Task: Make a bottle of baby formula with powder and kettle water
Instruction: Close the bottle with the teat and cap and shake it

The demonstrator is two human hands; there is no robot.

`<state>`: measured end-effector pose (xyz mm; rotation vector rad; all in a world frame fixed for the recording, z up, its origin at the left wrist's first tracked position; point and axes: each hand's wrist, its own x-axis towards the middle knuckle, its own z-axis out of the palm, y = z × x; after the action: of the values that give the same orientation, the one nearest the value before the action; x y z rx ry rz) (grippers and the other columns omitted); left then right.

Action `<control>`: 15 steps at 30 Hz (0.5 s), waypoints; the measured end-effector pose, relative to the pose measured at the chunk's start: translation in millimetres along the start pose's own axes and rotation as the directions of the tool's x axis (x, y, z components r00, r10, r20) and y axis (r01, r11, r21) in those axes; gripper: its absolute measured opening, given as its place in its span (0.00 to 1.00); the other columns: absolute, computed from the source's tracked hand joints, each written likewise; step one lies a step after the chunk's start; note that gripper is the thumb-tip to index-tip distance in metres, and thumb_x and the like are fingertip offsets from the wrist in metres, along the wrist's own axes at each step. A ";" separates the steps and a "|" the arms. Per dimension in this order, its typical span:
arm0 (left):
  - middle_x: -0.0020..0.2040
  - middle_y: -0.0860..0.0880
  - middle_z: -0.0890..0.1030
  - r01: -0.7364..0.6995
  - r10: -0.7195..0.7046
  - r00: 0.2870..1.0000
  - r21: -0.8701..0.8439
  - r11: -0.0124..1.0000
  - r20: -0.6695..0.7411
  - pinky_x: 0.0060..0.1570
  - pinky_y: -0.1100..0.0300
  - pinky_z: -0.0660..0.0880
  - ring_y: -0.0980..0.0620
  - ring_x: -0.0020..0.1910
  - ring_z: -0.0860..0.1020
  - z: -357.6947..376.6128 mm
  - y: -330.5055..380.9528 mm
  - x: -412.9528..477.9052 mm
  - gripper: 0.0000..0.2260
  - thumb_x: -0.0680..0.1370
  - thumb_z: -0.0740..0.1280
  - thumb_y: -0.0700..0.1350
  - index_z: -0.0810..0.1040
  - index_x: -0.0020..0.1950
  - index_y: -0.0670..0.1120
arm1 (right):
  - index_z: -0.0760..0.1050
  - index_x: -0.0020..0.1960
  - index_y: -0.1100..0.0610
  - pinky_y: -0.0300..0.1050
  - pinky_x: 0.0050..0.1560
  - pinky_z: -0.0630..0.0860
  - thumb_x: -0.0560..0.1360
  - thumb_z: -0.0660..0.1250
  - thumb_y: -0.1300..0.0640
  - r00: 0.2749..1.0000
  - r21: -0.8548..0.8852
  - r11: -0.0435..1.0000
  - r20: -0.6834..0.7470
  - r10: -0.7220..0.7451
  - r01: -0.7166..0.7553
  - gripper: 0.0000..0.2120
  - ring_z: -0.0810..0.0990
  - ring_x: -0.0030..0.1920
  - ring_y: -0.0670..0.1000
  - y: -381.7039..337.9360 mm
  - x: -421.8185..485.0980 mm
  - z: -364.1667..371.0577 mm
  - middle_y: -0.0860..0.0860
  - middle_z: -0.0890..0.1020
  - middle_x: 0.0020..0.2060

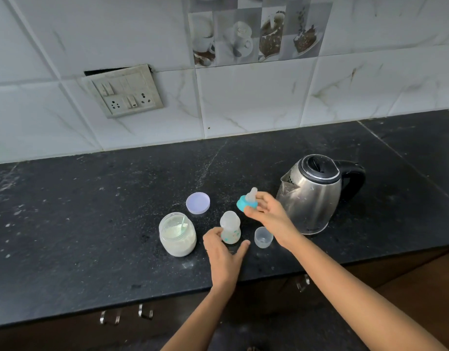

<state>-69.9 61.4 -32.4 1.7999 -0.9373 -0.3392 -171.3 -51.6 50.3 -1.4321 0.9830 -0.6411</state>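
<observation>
A small clear baby bottle [230, 227] with coloured print stands uncapped on the black counter [91, 224]. My left hand [223, 254] cups its base, thumb on one side and fingers on the other. My right hand [265, 214] pinches the teal nipple ring [246, 202] with its clear teat, tilted in the air just above and right of the bottle. An open jar of white powder [177, 235] with a scoop inside stands to the left. The steel kettle [312, 193] with a black handle sits at the right, lid down.
The jar's lilac lid [198, 203] lies behind the jar. A clear bottle cap [263, 237] stands mouth-up right of the bottle. A switch and socket plate [124, 92] hangs on the tiled wall. The counter's front edge runs above drawer handles [144, 311].
</observation>
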 end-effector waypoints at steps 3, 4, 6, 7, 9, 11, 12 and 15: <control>0.62 0.55 0.67 0.147 -0.131 0.984 -0.133 0.980 0.121 0.57 0.71 0.66 0.60 0.60 0.69 -8.8 1.2 17.9 0.35 0.67 0.79 0.45 0.64 0.68 0.47 | 0.73 0.60 0.48 0.52 0.65 0.73 0.69 0.75 0.57 0.992 -0.201 0.976 0.114 -0.060 0.082 0.22 0.77 0.61 0.44 9.0 10.4 12.8 0.44 0.80 0.58; 0.64 0.56 0.69 0.172 -0.144 0.974 -0.155 0.973 0.174 0.57 0.73 0.65 0.61 0.62 0.69 -10.5 1.5 23.4 0.36 0.67 0.79 0.45 0.65 0.70 0.48 | 0.73 0.59 0.48 0.51 0.65 0.73 0.69 0.75 0.58 0.987 -0.268 0.957 0.145 -0.076 0.113 0.22 0.76 0.61 0.43 10.0 13.1 15.2 0.44 0.80 0.58; 0.63 0.58 0.74 0.158 -0.122 0.963 -0.137 0.978 0.241 0.55 0.76 0.66 0.63 0.61 0.72 -13.2 -1.4 34.4 0.33 0.68 0.78 0.45 0.68 0.69 0.52 | 0.73 0.60 0.47 0.48 0.66 0.72 0.70 0.74 0.59 0.977 -0.342 0.928 0.198 -0.085 0.150 0.22 0.75 0.62 0.42 10.3 18.8 18.6 0.42 0.80 0.58; 0.61 0.60 0.76 0.144 -0.107 0.959 -0.124 0.982 0.264 0.54 0.77 0.67 0.66 0.60 0.73 -14.3 -1.6 38.6 0.31 0.68 0.77 0.45 0.69 0.68 0.53 | 0.73 0.60 0.47 0.47 0.66 0.72 0.70 0.74 0.60 0.972 -0.358 0.920 0.218 -0.085 0.160 0.22 0.75 0.62 0.42 9.7 20.4 18.9 0.42 0.79 0.57; 0.57 0.62 0.78 0.140 -0.102 0.951 -0.111 0.984 0.292 0.53 0.77 0.68 0.70 0.57 0.73 -16.0 -1.6 44.7 0.28 0.69 0.76 0.43 0.71 0.66 0.54 | 0.74 0.60 0.47 0.42 0.64 0.72 0.69 0.74 0.61 0.959 -0.393 0.901 0.272 -0.077 0.184 0.23 0.75 0.60 0.41 9.5 23.3 18.6 0.41 0.79 0.56; 0.55 0.62 0.79 0.159 -0.117 0.943 -0.116 0.980 0.311 0.56 0.72 0.71 0.69 0.56 0.75 -16.1 -4.6 47.9 0.26 0.69 0.77 0.42 0.72 0.63 0.57 | 0.73 0.61 0.46 0.36 0.61 0.71 0.70 0.74 0.61 0.944 -0.438 0.873 0.324 -0.071 0.216 0.23 0.75 0.59 0.39 7.8 24.9 17.7 0.39 0.79 0.56; 0.55 0.61 0.80 0.172 -0.124 0.939 -0.125 0.977 0.321 0.58 0.68 0.72 0.67 0.56 0.76 -16.0 -6.2 48.6 0.26 0.69 0.77 0.42 0.72 0.62 0.58 | 0.73 0.61 0.46 0.34 0.59 0.70 0.70 0.75 0.60 0.940 -0.461 0.858 0.334 -0.069 0.227 0.24 0.75 0.59 0.38 6.3 25.0 17.2 0.38 0.78 0.56; 0.56 0.60 0.80 0.196 -0.139 0.930 -0.139 0.971 0.340 0.59 0.65 0.72 0.64 0.58 0.77 -15.8 -10.8 50.3 0.26 0.68 0.77 0.42 0.72 0.60 0.61 | 0.73 0.63 0.45 0.34 0.60 0.70 0.69 0.76 0.58 0.941 -0.504 0.825 0.324 -0.093 0.255 0.25 0.75 0.59 0.40 7.4 26.4 16.7 0.38 0.79 0.56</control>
<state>-22.6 36.9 -25.6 1.6973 -0.9497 -0.8257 -145.6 -65.1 36.5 -2.0750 0.8355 -0.2699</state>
